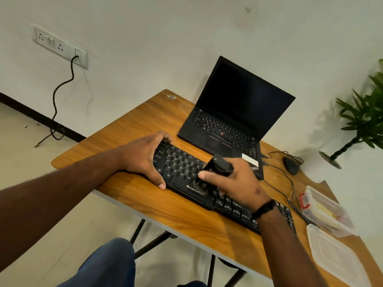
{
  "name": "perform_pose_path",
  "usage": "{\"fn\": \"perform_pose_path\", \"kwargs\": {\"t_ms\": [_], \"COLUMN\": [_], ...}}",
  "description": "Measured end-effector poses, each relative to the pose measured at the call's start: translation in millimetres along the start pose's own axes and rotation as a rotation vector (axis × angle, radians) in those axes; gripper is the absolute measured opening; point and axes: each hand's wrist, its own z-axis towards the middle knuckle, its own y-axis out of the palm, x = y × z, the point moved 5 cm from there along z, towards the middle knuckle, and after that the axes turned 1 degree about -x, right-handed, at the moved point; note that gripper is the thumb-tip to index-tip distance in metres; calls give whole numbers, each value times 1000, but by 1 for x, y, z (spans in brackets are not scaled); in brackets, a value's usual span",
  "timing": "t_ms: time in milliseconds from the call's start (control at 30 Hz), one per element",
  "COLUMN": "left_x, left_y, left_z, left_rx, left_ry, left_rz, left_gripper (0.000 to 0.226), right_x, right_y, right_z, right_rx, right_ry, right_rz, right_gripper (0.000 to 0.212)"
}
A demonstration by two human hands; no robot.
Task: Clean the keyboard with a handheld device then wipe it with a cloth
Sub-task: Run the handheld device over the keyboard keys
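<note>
A black keyboard [182, 162] lies at an angle on the wooden table [145, 125]. My left hand [143, 156] grips its left end, thumb on the near edge and fingers curled over the far edge. My right hand [236, 183] holds a small black handheld cleaning device [217, 166] over the middle of the keyboard. The device's lower tip is blurred and sits just above the space bar area. My right forearm hides the keyboard's right part. No cloth is visible.
An open black laptop [234, 112] stands behind the keyboard. A black mouse [291, 164] and its cables lie to the right. A clear plastic box [325, 210] and its lid [335, 255] sit at the table's right end. A potted plant [364, 117] stands on the right.
</note>
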Motion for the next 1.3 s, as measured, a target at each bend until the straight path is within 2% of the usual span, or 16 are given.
{"fn": "perform_pose_path", "kwargs": {"t_ms": [33, 100, 167, 233, 300, 433, 467, 567, 600, 733, 833, 900, 1000, 1067, 1200, 1300], "left_x": [0, 1, 0, 0, 0, 3, 2, 0, 0, 1, 1, 0, 3, 3, 1, 2], "left_y": [-1, -2, -2, -1, -1, -2, -2, -1, -1, -2, -1, -2, -2, -2, -1, -1], "left_z": [0, -1, -1, -1, -1, -2, -2, 0, 0, -1, -1, -1, -2, -2, -2, -1], "left_rx": [-3, -7, -10, -17, -15, -6, -8, -6, -5, -6, -15, -15, -13, -17, -11, -8], "left_ry": [0, -1, -4, -6, -5, -2, -4, -7, -7, -10, -9, -12, -6, -10, -5, 1], "left_rz": [-6, -21, -26, -31, -33, -28, -30, -24, -16, -14, -23, -24, -22, -20, -9, 2], "left_gripper": [120, 122, 123, 122, 121, 120, 120, 120, 120, 121, 121, 121, 121, 121, 121, 121], "right_x": [4, 10, 4, 3, 1, 9, 9, 10, 14, 18, 9, 10, 19, 14, 0, -3], "right_y": [2, -13, -23, -12, 1, -22, -22, -4, -2, -27, -16, -4, -18, -21, -6, 13], "right_z": [3, 11, 10, 4, -3, 1, -2, -13, -14, -12, -16, -15, -9, -12, -26, -29], "right_rx": [17, 240, 346, 182, 74, 366, 351, 116, 121, 409, 246, 172, 369, 425, 410, 314], "right_ry": [19, 54, 18, -29, -13, 74, 43, -1, 16, 74, -19, 2, 85, 49, -11, 23], "right_rz": [-63, -283, -274, -86, -78, -297, -239, -29, -55, -245, -1, -92, -314, -366, -367, -230], "right_gripper": [32, 27, 26, 32, 34, 31, 30, 32, 32, 32, 40, 47, 35, 32, 32, 35]}}
